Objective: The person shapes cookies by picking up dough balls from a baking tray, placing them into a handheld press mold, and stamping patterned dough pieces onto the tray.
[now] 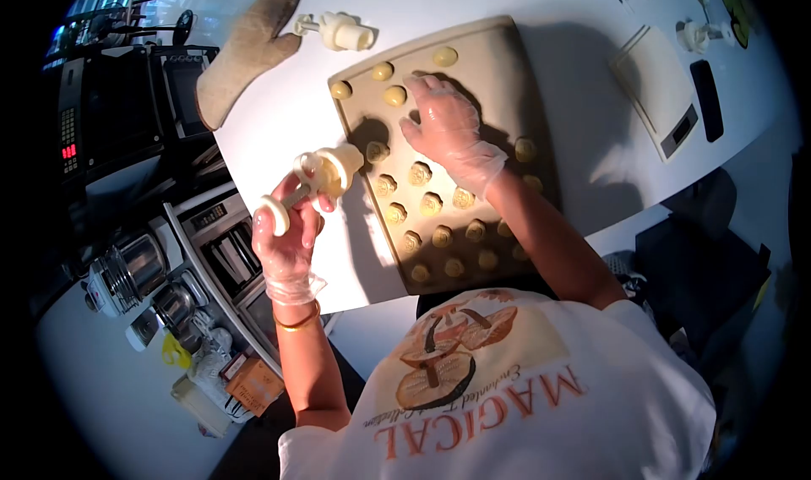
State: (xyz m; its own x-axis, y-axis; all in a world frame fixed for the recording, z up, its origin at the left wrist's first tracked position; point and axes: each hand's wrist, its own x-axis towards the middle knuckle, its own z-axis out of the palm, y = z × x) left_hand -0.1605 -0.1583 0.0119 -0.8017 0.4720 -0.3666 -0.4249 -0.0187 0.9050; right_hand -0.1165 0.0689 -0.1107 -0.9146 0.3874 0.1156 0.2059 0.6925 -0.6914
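My left hand, in a clear plastic glove, is wrapped round a cream-coloured plunger mold, its round mouth tilted towards the tray. My right hand, also gloved, is over the beige baking tray with thumb and fingers apart. Its fingertips are beside a smooth yellow dough ball; whether they touch it, I cannot tell. Another dough ball and a few more lie at the tray's far end. Several patterned dough pieces stand in rows across the nearer part, some under my forearm's shadow.
Another mold lies beyond the tray, beside an oven mitt. At the right are a kitchen scale and a dark, narrow object. A black oven stands left; metal bowls are on the lower left.
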